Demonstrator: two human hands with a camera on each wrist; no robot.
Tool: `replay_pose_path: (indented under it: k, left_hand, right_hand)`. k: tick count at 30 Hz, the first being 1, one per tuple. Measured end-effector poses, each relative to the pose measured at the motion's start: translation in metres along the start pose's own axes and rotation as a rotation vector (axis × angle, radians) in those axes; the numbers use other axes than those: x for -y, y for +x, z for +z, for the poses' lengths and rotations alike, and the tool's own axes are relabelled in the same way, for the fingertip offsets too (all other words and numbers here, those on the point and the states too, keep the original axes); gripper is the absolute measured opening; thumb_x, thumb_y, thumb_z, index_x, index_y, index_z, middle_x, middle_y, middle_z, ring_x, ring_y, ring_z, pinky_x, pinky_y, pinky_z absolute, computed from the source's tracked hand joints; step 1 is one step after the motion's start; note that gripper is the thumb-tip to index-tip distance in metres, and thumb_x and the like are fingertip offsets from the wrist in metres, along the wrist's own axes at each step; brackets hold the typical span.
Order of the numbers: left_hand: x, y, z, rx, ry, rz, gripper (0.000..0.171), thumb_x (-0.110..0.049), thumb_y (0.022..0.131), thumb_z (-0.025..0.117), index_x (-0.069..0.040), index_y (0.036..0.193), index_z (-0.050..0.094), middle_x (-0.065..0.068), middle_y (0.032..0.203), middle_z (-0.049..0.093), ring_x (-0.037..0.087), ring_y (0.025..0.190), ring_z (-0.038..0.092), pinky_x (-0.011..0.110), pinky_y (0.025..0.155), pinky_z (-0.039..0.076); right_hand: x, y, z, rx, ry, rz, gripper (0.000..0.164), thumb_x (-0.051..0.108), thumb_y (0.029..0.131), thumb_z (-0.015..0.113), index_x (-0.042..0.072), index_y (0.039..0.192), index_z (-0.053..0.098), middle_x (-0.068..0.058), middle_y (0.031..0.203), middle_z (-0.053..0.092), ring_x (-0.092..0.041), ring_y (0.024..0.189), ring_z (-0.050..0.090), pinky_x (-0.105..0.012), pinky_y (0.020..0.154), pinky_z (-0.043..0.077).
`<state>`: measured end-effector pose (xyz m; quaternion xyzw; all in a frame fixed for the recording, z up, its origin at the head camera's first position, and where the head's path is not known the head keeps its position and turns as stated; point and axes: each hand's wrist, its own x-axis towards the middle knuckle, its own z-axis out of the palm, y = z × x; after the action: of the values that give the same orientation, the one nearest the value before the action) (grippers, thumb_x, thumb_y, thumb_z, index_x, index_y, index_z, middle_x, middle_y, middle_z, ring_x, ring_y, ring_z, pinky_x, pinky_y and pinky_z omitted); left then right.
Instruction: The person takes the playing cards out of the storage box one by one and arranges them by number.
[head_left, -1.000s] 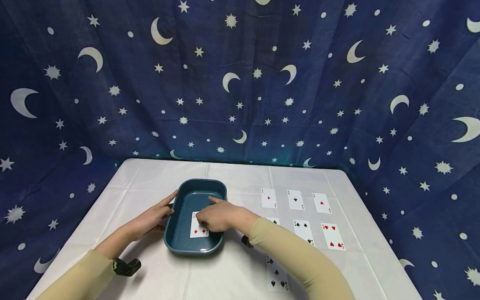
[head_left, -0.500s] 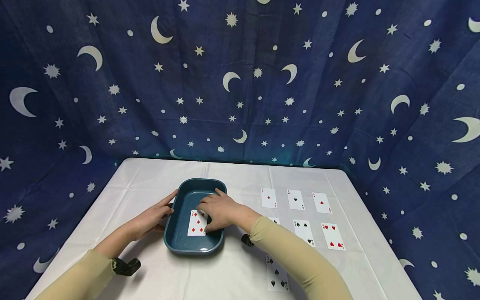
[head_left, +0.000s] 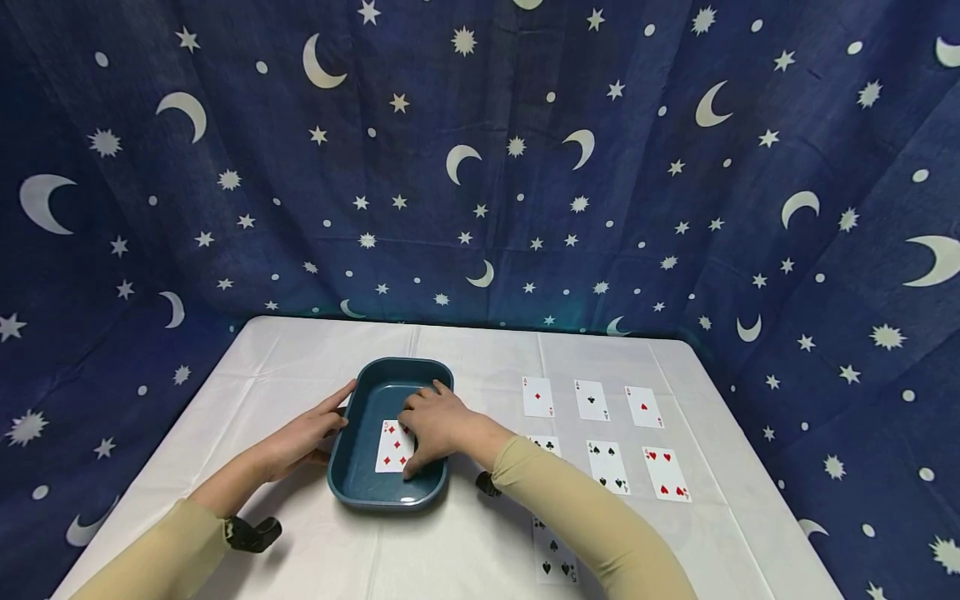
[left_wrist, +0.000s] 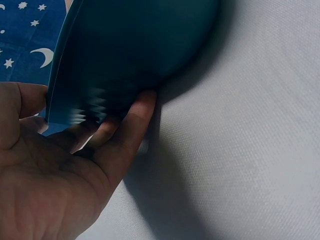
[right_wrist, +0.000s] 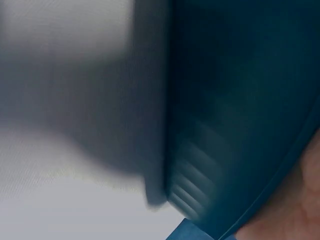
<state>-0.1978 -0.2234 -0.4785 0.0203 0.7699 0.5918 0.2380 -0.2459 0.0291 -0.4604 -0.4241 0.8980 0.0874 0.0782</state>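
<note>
A teal tray (head_left: 358, 483) sits on the white table, and a five of diamonds card (head_left: 390, 447) lies face up on its floor. My right hand (head_left: 437, 423) reaches over the tray's right rim, its fingers bent down and touching the card's right edge. My left hand (head_left: 306, 432) lies with straight fingers against the tray's left outer wall. In the left wrist view the fingers (left_wrist: 131, 131) press the underside of the tray (left_wrist: 140, 50). The right wrist view is blurred, showing only the tray wall (right_wrist: 240, 100) and a bit of my palm.
Right of the tray, playing cards lie face up in rows: ace of diamonds (head_left: 537, 397), ace of clubs (head_left: 592, 400), ace of hearts (head_left: 643, 407), a four of spades (head_left: 609, 466), a four of hearts (head_left: 666, 473), a five of spades (head_left: 556, 551). A starry blue curtain hangs behind.
My right hand has laid the five of diamonds flat in the tray and drawn slightly back towards me over it. The left hand and tray have stayed in place.
</note>
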Motion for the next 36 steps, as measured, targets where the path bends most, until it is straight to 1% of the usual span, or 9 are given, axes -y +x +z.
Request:
replay_pose_path:
  k: [3,9,16,22,26,32,36]
  left_hand:
    - [0.0001,0.0002,0.0001,-0.001,0.000,-0.003,0.068,-0.017,0.106,0.037,-0.033,0.166,0.008,0.028,0.166,0.005,0.055,0.146,0.023,0.064,0.098,0.046]
    - [-0.0007,0.0000,0.0003,-0.005,0.002,-0.008,0.069,-0.017,0.106,0.037,-0.033,0.166,0.008,0.028,0.166,0.005,0.055,0.146,0.022,0.064,0.098,0.046]
    - [-0.0007,0.0000,0.0002,0.001,-0.001,-0.004,0.069,-0.017,0.106,0.037,-0.034,0.166,0.008,0.028,0.166,0.004,0.055,0.146,0.022,0.064,0.097,0.047]
    - [-0.0011,-0.0007,-0.0002,0.010,-0.009,0.002,0.069,-0.017,0.106,0.037,-0.033,0.166,0.007,0.028,0.166,0.004,0.054,0.147,0.020,0.063,0.098,0.046]
    - [-0.0006,-0.0004,-0.0006,0.016,-0.013,0.006,0.069,-0.018,0.107,0.038,-0.033,0.166,0.007,0.028,0.166,0.004,0.054,0.146,0.022,0.063,0.098,0.046]
    - [-0.0001,-0.0001,-0.0007,0.016,-0.017,0.009,0.069,-0.017,0.106,0.037,-0.033,0.166,0.007,0.028,0.166,0.005,0.054,0.145,0.025,0.063,0.098,0.047]
    - [-0.0005,0.0000,-0.0007,0.015,-0.012,0.009,0.069,-0.017,0.106,0.037,-0.033,0.166,0.007,0.028,0.166,0.005,0.054,0.145,0.025,0.063,0.098,0.046]
  right_hand:
    - [0.0017,0.0011,0.0021,0.000,-0.007,0.010,0.082,0.079,0.072,0.073,0.028,0.135,0.065,0.004,0.139,0.055,-0.020,0.134,0.044,-0.054,0.118,0.023]
    - [0.0043,0.0027,0.0041,-0.001,-0.019,0.032,0.073,0.077,0.072,0.075,0.029,0.126,0.068,0.004,0.135,0.057,-0.020,0.131,0.046,-0.055,0.118,0.024]
    - [0.0053,0.0030,0.0044,0.005,-0.011,0.036,0.073,0.074,0.072,0.077,0.029,0.129,0.066,0.004,0.137,0.057,-0.020,0.131,0.046,-0.055,0.118,0.024]
    - [0.0048,0.0025,0.0043,-0.007,0.021,0.026,0.071,0.071,0.072,0.079,0.029,0.128,0.066,0.004,0.135,0.057,-0.020,0.129,0.047,-0.055,0.118,0.024]
    - [0.0046,0.0016,0.0035,-0.019,0.036,0.012,0.070,0.070,0.072,0.080,0.030,0.128,0.066,0.004,0.133,0.056,-0.019,0.128,0.046,-0.053,0.118,0.024]
    - [0.0047,0.0013,0.0015,-0.049,0.051,-0.013,0.073,0.065,0.073,0.082,0.029,0.133,0.063,0.004,0.129,0.056,-0.018,0.126,0.044,-0.050,0.118,0.024]
    - [0.0008,-0.0020,-0.0034,-0.081,0.072,-0.021,0.079,0.060,0.075,0.082,0.030,0.144,0.057,0.005,0.128,0.054,-0.018,0.125,0.043,-0.049,0.119,0.023]
